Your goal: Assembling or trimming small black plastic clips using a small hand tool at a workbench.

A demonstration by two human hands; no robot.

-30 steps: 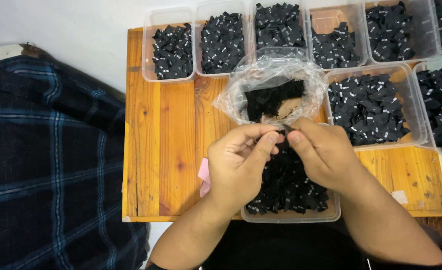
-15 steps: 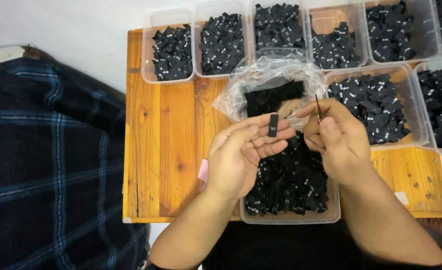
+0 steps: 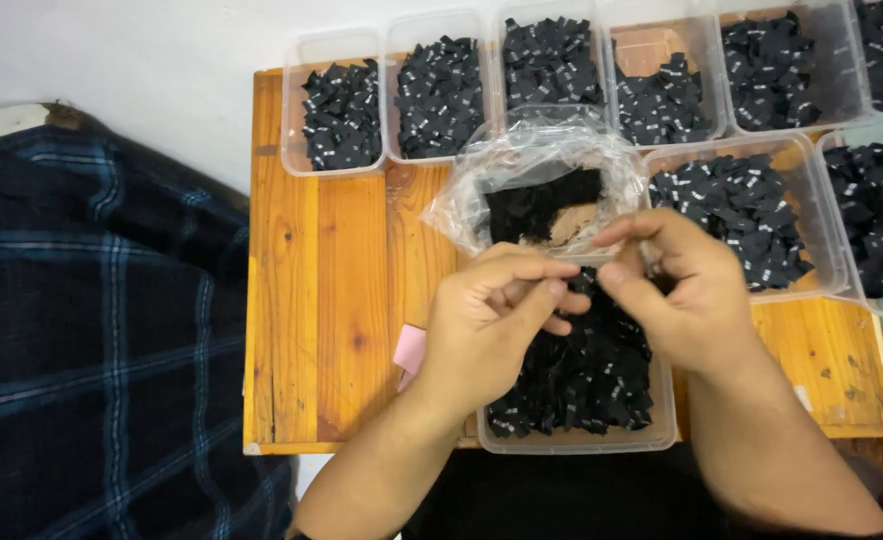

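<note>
My left hand (image 3: 491, 320) and my right hand (image 3: 681, 290) meet fingertip to fingertip over a clear plastic tub (image 3: 581, 445) full of small black fabric labels (image 3: 591, 380) at the table's near edge. My left thumb and fingers are pinched shut; the black label seen in them a moment ago is now hidden inside the grip. The fingers of my right hand are pinched too, with a thin pale sliver between them. Just beyond the hands lies an open clear plastic bag (image 3: 541, 170) with more black labels in it.
Several clear tubs of black labels line the back of the wooden table (image 3: 331, 300), and another tub (image 3: 741, 210) stands on the right. A small pink piece (image 3: 409, 350) lies by my left wrist. A dark plaid cloth (image 3: 91, 330) covers the left side.
The hands drew apart, with a black label shown in my left fingers, then came back together. My right hand has dropped lower and the label is no longer visible.
</note>
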